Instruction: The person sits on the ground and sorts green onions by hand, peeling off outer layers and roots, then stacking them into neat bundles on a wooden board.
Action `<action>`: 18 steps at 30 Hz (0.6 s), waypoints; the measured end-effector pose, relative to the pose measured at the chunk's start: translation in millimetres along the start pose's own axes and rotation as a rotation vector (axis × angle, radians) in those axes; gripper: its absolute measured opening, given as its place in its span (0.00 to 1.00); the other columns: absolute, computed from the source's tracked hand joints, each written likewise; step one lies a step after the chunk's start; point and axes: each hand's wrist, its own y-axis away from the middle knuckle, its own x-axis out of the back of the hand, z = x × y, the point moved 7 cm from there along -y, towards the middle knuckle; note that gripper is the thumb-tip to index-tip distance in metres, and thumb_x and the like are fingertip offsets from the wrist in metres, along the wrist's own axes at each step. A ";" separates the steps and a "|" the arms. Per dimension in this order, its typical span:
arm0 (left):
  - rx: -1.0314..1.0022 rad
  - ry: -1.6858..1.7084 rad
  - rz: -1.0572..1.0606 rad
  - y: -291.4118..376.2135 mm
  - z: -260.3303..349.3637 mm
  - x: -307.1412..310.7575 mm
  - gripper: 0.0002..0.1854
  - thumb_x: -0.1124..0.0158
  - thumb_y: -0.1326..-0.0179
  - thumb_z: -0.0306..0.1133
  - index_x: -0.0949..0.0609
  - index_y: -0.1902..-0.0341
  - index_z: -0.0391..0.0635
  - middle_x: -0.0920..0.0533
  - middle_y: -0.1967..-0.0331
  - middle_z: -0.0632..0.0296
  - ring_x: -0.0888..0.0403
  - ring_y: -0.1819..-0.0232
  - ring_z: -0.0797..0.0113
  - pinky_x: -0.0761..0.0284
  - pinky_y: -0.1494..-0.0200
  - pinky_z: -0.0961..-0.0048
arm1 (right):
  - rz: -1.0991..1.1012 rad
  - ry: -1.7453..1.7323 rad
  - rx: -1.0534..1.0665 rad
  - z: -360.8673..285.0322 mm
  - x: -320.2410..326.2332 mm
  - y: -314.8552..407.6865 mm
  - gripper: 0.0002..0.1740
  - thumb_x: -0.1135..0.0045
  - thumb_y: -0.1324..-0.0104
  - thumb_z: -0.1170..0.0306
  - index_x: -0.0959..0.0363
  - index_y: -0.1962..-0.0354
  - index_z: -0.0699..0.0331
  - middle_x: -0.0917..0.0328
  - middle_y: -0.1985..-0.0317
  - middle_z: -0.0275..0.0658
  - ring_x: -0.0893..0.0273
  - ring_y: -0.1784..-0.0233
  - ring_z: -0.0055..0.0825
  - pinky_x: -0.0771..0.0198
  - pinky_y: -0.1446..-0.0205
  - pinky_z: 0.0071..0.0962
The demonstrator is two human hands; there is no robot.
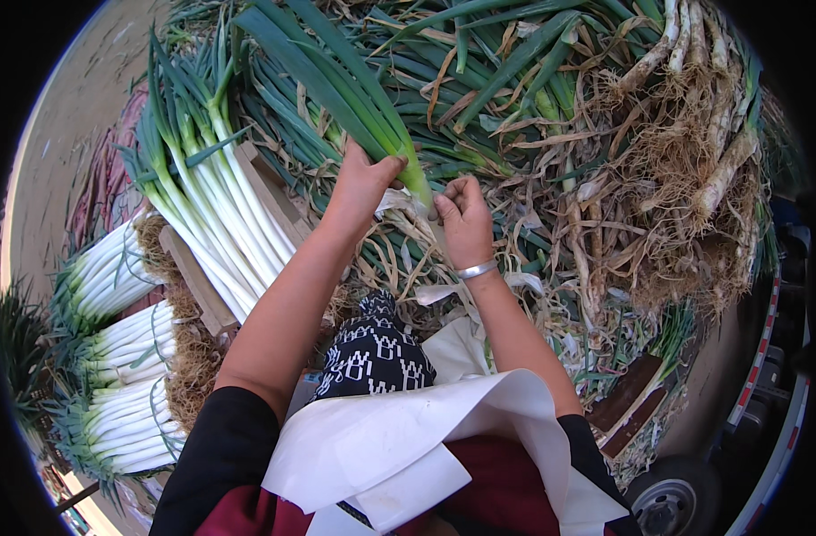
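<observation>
My left hand [366, 175] grips a large Welsh onion [416, 175] where its broad green leaves meet the pale stalk. The leaves fan up and away to the upper left. My right hand [466, 218], with a silver bangle at the wrist, has its thumb and curled fingers pinched at the lower stalk. Part of the stalk's lower end is hidden behind that hand. Loose, papery skin hangs beside the stalk. To the left, several peeled Welsh onions [213, 201] with white shafts rest across a wooden frame [197, 281].
Tied bundles of white onions [130, 355] lie at the left, roots towards me. Unpeeled onions with dry leaves and muddy roots [703, 154] are heaped ahead and right. A white apron [408, 435] covers my lap. A vehicle wheel [666, 506] stands at lower right.
</observation>
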 end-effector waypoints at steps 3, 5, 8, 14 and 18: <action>-0.030 0.009 -0.202 7.8 9.5 -9.1 0.19 0.44 0.45 0.25 0.34 0.49 0.40 0.23 0.56 0.57 0.25 0.63 0.72 0.30 0.63 0.76 | -0.011 -0.107 -0.075 4.5 2.9 -5.2 0.11 0.44 0.43 0.73 0.38 0.65 0.64 0.30 0.72 0.34 0.30 0.72 0.27 0.32 0.68 0.27; -0.005 0.002 -0.266 10.4 12.2 -9.3 0.20 0.43 0.46 0.21 0.34 0.49 0.38 0.24 0.58 0.56 0.26 0.64 0.73 0.29 0.65 0.78 | -0.016 0.295 0.197 -17.7 4.1 0.7 0.13 0.42 0.45 0.70 0.37 0.66 0.64 0.28 0.69 0.41 0.27 0.69 0.36 0.32 0.67 0.27; 0.031 -0.070 -0.327 10.7 10.2 -10.7 0.24 0.36 0.47 0.28 0.33 0.48 0.40 0.24 0.59 0.59 0.27 0.68 0.73 0.30 0.64 0.77 | -0.009 0.692 0.504 -40.2 -4.0 14.6 0.12 0.40 0.49 0.71 0.36 0.70 0.61 0.34 0.72 0.41 0.30 0.70 0.38 0.32 0.68 0.31; 0.048 -0.038 -0.057 4.7 -2.2 3.5 0.19 0.34 0.49 0.29 0.29 0.55 0.36 0.23 0.70 0.61 0.29 0.77 0.74 0.31 0.75 0.80 | -0.059 0.690 0.608 -48.5 1.6 39.1 0.12 0.40 0.50 0.74 0.35 0.70 0.63 0.35 0.72 0.40 0.30 0.74 0.37 0.32 0.72 0.31; 0.077 0.095 -0.092 5.3 -12.0 -0.2 0.14 0.35 0.47 0.32 0.25 0.63 0.36 0.22 0.71 0.61 0.29 0.79 0.75 0.32 0.76 0.80 | 0.081 0.251 0.098 -19.9 19.8 18.8 0.16 0.38 0.50 0.73 0.32 0.64 0.66 0.30 0.69 0.39 0.30 0.72 0.29 0.32 0.68 0.22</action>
